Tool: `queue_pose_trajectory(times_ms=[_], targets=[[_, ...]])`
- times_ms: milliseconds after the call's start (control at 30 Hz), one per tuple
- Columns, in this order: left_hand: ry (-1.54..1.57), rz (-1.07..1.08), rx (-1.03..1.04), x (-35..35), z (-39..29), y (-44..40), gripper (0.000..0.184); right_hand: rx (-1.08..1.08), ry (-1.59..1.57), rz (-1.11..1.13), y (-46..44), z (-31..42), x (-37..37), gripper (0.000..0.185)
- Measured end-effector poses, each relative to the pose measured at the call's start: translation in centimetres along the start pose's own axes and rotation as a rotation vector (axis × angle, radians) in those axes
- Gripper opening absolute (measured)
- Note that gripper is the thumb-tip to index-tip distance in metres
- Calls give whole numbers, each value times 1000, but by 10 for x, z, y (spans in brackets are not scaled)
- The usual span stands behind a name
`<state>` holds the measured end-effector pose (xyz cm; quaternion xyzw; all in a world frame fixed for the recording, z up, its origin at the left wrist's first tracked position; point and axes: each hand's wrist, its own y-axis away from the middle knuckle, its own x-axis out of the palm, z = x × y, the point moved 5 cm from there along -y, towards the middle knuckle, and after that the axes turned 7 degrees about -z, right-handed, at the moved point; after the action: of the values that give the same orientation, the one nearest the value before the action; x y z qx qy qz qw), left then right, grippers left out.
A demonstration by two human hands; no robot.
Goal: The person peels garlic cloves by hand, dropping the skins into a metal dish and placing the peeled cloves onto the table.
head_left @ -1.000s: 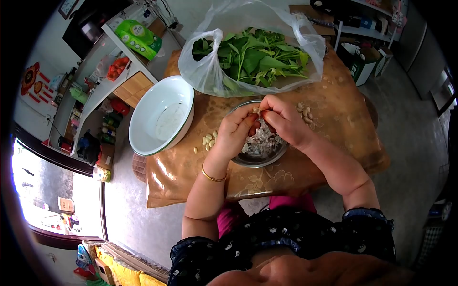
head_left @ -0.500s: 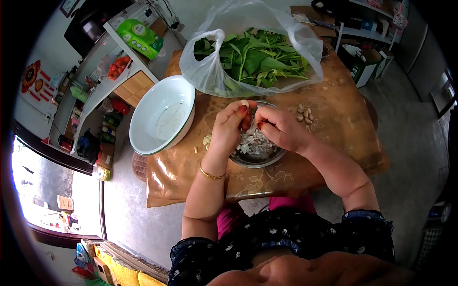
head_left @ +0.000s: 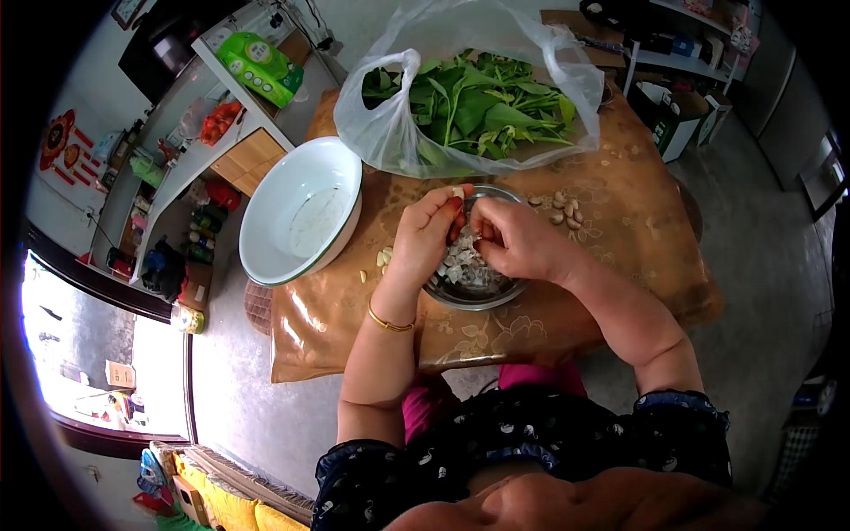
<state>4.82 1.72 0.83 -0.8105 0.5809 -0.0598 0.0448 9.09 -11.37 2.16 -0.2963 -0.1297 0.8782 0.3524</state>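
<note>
Over a steel bowl (head_left: pixel 482 303) of papery garlic skins (head_left: pixel 467 265), both hands work close together. My left hand (head_left: pixel 425 230) is closed, with a garlic clove (head_left: pixel 458 192) pinched at its fingertips. Just beside it, my right hand (head_left: pixel 522 237) has its fingers curled in a pinch above the skins; what they hold, if anything, is hidden. Pale peeled cloves (head_left: pixel 384 257) lie on the table left of the bowl. Unpeeled cloves (head_left: pixel 567 211) are grouped to its right.
A white enamel basin (head_left: pixel 301 212) stands at the table's left edge. Behind the bowl, a clear plastic bag (head_left: pixel 381 146) holds leafy greens (head_left: pixel 482 111). A patterned brown cloth (head_left: pixel 637 248) covers the table. Shelves (head_left: pixel 204 159) stand to the left.
My right hand has shifted slightly left, closer to my left hand. The clove stays in my left fingertips, and the things on the table look unmoved.
</note>
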Motion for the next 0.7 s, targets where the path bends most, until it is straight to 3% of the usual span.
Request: queue_pose_trajectory(times_ms=[100,333,433,700], targets=[[-81,-4,25,0,-1,0,22,131,-100,-18,-1,-4,-2,17],[-277,50,68,9,-4,6,19,-34,-143,-305,-3,-3,-13,16],[-374,121,208,16,-9,8,20,-95,-141,-333,-5,-8,-13,13],[-212,104,29,19,0,8,19,-194,49,-389,-3,-3,-17,8]])
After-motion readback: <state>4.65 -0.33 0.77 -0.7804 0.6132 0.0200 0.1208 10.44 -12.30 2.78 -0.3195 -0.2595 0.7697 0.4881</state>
